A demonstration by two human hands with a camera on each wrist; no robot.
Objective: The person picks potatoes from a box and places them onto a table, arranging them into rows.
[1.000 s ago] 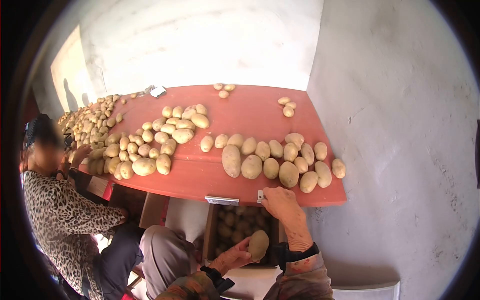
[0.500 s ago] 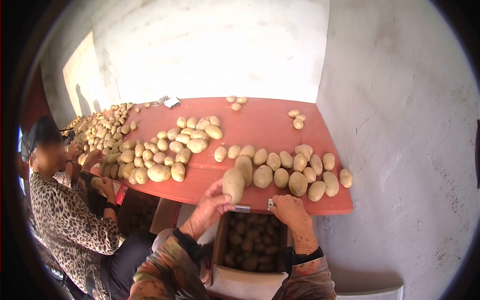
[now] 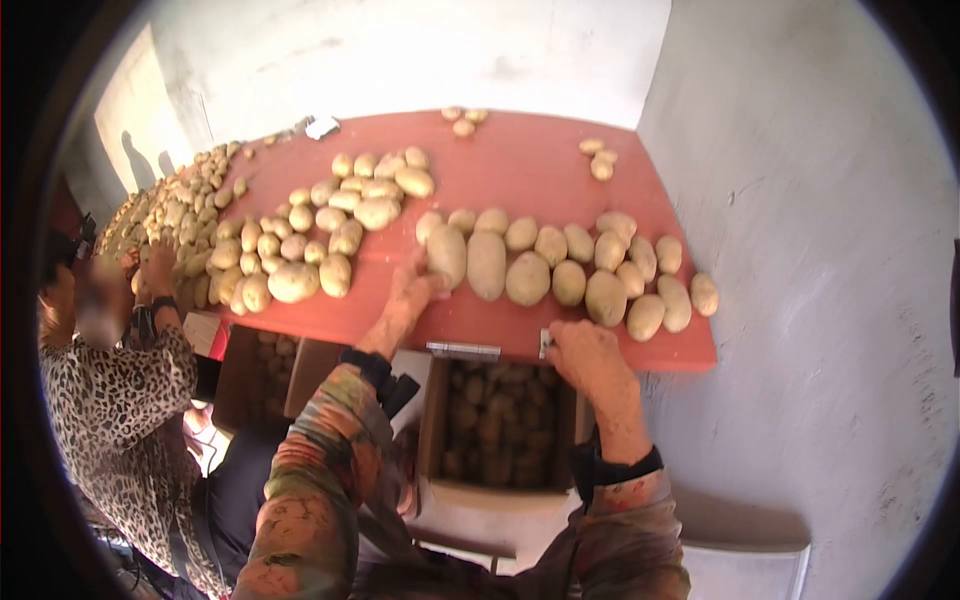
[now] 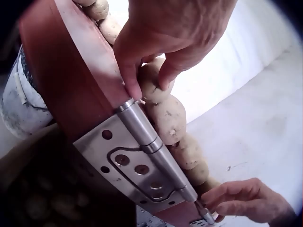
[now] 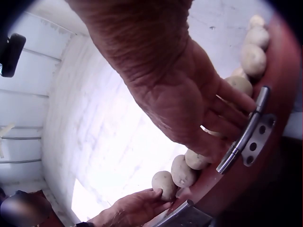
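My left hand [image 3: 405, 295] grips a large oval potato [image 3: 446, 257] at the left end of the front row on the red table [image 3: 390, 325]. In the left wrist view, its thumb and fingers hold the potato [image 4: 154, 82] from both sides, close above the table's edge. Right beside it stands another long potato [image 3: 486, 267]. My right hand [image 3: 595, 370] rests at the front edge by a small metal hinge [image 3: 545, 343], fingers loosely bent and holding no potato. A larger hinge [image 4: 135, 158] is mounted on the edge below the left hand.
Below the edge stands a cardboard box [image 3: 432, 440] of potatoes. More potatoes [image 3: 290, 245] spread over the table's left side, and small groups lie at the back. A person in a leopard-print top [image 3: 120, 390] works at the left. A grey wall [image 3: 800, 250] bounds the right.
My left hand has lifted the potato from over the box and brought it up and forward to the left end of the front row. The right hand has stayed at the table's edge.
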